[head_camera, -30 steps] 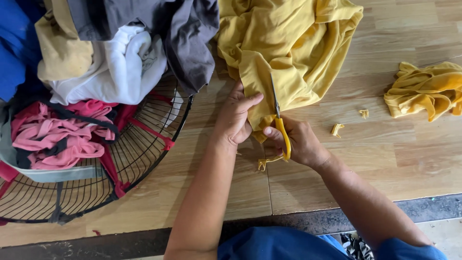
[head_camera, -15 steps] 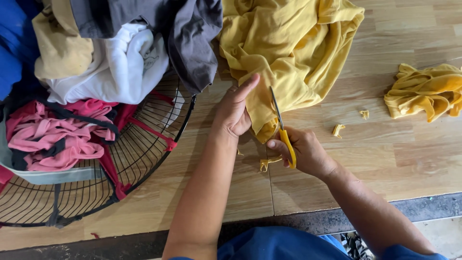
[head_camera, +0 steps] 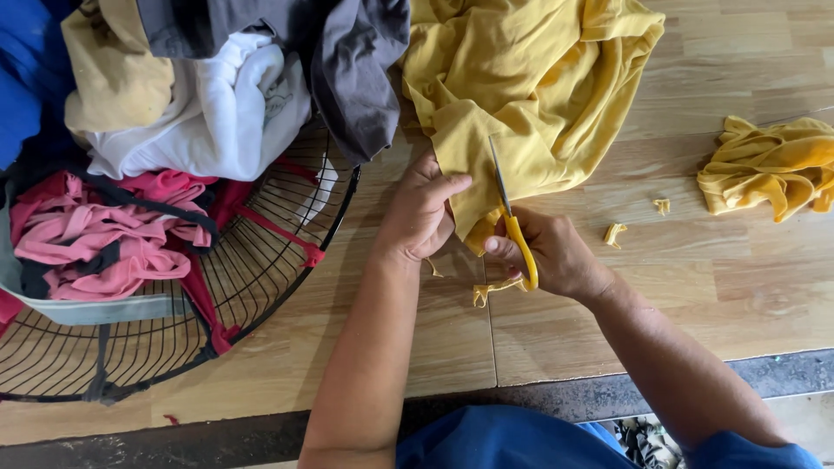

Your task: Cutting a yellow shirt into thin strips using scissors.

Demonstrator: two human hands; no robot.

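One pair of yellow-handled scissors [head_camera: 512, 227], gripped in the right hand [head_camera: 552, 254] at frame centre, blades laid on the one large yellow garment [head_camera: 530, 82] spread top centre; left hand [head_camera: 421, 213] pinches that cloth's edge just left of the blades. One crumpled yellow piece [head_camera: 769, 165] at right edge, two small yellow scraps [head_camera: 638, 221] between. One black wire fan guard [head_camera: 217, 295], lower left, holds pink cloth [head_camera: 87, 243]; white, tan and grey garments [head_camera: 217, 87] are piled above it.
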